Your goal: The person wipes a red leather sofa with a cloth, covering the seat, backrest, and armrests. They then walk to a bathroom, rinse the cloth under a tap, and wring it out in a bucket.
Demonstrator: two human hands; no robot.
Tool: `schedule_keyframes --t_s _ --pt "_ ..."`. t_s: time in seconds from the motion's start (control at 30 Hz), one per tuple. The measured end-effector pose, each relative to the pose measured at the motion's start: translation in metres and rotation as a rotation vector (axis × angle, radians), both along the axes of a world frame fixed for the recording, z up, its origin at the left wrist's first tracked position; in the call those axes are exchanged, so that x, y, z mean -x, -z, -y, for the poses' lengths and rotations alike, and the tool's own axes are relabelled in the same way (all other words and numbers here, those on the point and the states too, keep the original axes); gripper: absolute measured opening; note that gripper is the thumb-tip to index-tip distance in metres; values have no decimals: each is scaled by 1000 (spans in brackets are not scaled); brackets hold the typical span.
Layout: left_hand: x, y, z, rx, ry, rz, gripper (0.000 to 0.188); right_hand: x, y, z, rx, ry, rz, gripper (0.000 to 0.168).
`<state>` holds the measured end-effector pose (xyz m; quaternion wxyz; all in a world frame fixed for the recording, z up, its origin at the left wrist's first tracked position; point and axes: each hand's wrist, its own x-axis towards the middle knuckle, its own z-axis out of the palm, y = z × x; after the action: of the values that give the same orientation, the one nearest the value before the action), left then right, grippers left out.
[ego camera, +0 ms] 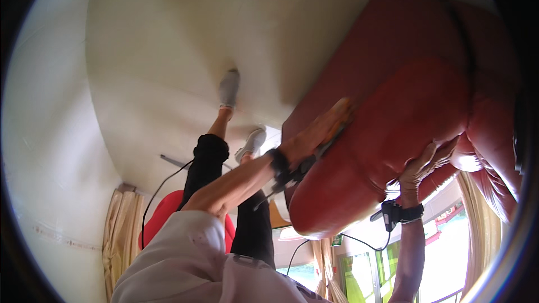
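Note:
A padded red leather sofa or armchair (379, 151) fills the right side, its rounded arm towards me. Flat along the side of this arm lies my left hand (318, 132), blurred, with something orange and dark at its fingers and palm; whether the fingers grip it I cannot tell. My right hand (427, 164) presses on the lower edge of the red padding near a crease, thumb and fingers spread, some fingertips hidden. Each wrist carries a black strap with a small device; a cable runs from the right one (391, 215).
Pale floor (177, 29) spreads beyond my grey shoes (229, 88). A bright red rounded thing (162, 214) is beside my legs. Beige curtains (122, 227) and bright windows (446, 252) appear low in the view. A dark cable (153, 200) loops near my left leg.

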<state>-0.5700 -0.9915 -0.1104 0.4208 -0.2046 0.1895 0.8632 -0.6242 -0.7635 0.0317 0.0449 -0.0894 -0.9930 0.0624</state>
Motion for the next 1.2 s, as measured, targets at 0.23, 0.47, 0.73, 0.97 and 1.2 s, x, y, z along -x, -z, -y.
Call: schedule_keyframes --t_s 0.23,0.47,0.73,0.97,1.2 --pt "-120 -33 7 901 372 -355 40 2 -7 15 -42 101 117 93" --pt "63 -69 -4 533 155 -85 33 3 -22 14 -11 108 118 95" --pt "226 -89 -99 755 -138 -1034 31 5 -20 8 -20 89 55 95" --pt "268 -62 -125 926 61 -1255 18 3 -21 10 33 93 10 96" --pt "313 -91 -135 576 59 -697 32 6 -27 7 79 72 -2 95"
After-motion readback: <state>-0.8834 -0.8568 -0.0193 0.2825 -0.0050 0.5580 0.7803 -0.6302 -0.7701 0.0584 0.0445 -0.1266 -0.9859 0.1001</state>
